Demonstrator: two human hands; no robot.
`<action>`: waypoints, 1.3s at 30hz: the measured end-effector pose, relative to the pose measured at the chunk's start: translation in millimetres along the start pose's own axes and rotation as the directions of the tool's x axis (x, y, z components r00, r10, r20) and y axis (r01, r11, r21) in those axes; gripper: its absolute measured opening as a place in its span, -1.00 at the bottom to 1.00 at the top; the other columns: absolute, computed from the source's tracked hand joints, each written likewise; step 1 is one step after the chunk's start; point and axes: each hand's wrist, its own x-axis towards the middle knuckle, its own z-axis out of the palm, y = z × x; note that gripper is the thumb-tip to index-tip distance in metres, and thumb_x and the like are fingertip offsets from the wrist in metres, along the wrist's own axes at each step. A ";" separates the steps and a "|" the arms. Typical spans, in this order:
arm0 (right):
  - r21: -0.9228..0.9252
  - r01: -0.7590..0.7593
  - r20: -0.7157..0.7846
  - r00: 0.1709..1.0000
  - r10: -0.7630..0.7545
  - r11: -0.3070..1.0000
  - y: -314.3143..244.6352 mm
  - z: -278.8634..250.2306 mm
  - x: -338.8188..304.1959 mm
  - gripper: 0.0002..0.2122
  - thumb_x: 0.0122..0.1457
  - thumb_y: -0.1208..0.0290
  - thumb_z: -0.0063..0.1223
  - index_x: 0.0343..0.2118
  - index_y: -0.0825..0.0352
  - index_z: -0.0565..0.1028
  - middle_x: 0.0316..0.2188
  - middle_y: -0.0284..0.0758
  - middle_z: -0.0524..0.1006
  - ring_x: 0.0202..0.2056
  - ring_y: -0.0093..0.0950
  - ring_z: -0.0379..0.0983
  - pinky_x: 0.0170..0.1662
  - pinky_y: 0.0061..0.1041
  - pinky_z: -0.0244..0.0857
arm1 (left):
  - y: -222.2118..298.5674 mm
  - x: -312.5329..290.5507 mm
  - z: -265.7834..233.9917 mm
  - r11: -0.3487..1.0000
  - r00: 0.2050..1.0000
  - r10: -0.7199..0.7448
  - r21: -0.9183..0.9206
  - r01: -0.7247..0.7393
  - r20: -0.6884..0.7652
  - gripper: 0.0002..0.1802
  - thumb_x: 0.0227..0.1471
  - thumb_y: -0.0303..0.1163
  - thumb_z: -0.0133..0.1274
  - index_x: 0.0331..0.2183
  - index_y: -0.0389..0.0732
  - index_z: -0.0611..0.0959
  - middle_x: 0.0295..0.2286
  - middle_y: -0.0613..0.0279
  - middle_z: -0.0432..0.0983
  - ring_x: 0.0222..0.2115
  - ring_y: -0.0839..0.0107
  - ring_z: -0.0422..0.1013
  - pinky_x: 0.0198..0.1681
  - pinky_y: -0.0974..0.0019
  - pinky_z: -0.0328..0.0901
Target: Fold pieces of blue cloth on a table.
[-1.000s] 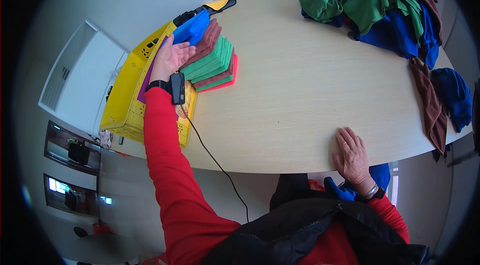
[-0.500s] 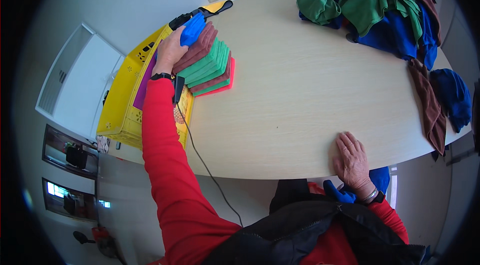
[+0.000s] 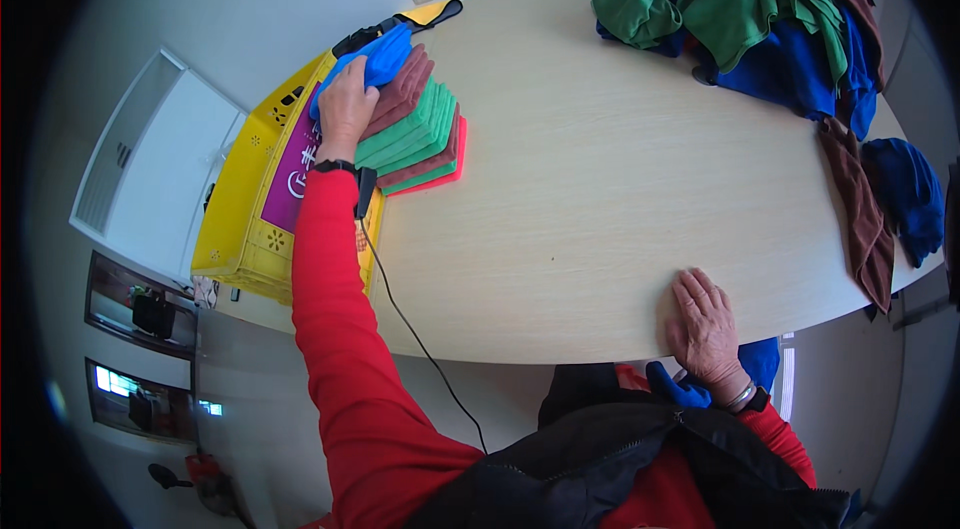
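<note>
My left hand (image 3: 346, 111) is at the top of a stack of folded cloths, with its fingers bent over a folded blue cloth (image 3: 388, 53) and the thumb against its near side. Beneath the blue one lie folded brown cloths (image 3: 403, 89), then green cloths (image 3: 425, 121), another brown one and a red cloth (image 3: 461, 154) at the bottom. The stack stands against a yellow plastic crate (image 3: 228, 229). Near the front edge of the table, my right hand (image 3: 704, 321) rests flat, palm down, holding nothing.
A loose heap of crumpled blue, green, red and brown cloths (image 3: 735, 24) covers the far right of the table (image 3: 560, 169). A brown cloth (image 3: 862, 219) and a blue cloth (image 3: 905, 194) lie at the right edge. A dark cable (image 3: 410, 329) hangs over the front edge.
My left hand has shifted slightly toward me, and the blue cloth now shows to the left of it too. More of the crate's purple panel is visible. My right hand has stayed put.
</note>
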 end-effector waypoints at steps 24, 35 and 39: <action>0.041 0.095 -0.044 0.995 -0.094 0.995 8.5 -3.5 -2.8 -0.48 0.11 0.27 0.11 0.11 0.44 0.40 0.21 -0.07 0.33 0.27 -0.12 0.19 0.29 -0.14 0.10 | 9.4 -11.6 -29.4 0.982 0.990 0.040 -0.189 -0.015 0.132 -0.28 0.00 -0.34 0.23 0.17 -0.30 0.38 0.07 -0.13 0.41 0.08 -0.10 0.35 0.15 0.02 0.24; 0.027 0.175 -0.010 0.985 -0.174 0.984 14.0 3.7 -3.7 -0.50 0.12 0.37 0.06 0.14 0.44 0.37 0.23 -0.04 0.29 0.29 -0.04 0.13 0.32 -0.06 0.01 | 209.0 -258.1 -153.0 0.792 0.868 0.034 -0.543 0.279 0.496 -0.46 0.02 -0.23 0.24 0.01 -0.24 0.54 0.05 -0.01 0.45 0.06 0.00 0.36 0.15 0.04 0.25; -0.023 0.279 0.046 0.959 -0.278 0.960 34.7 4.4 6.5 -0.49 0.16 0.38 0.04 0.20 0.41 0.33 0.26 -0.05 0.27 0.33 -0.04 0.07 0.36 -0.07 -0.06 | 263.6 -313.3 -172.5 0.771 0.844 -0.248 -0.431 0.469 0.475 -0.48 0.00 -0.20 0.22 -0.02 -0.22 0.54 0.07 0.02 0.38 0.12 0.01 0.29 0.22 -0.02 0.12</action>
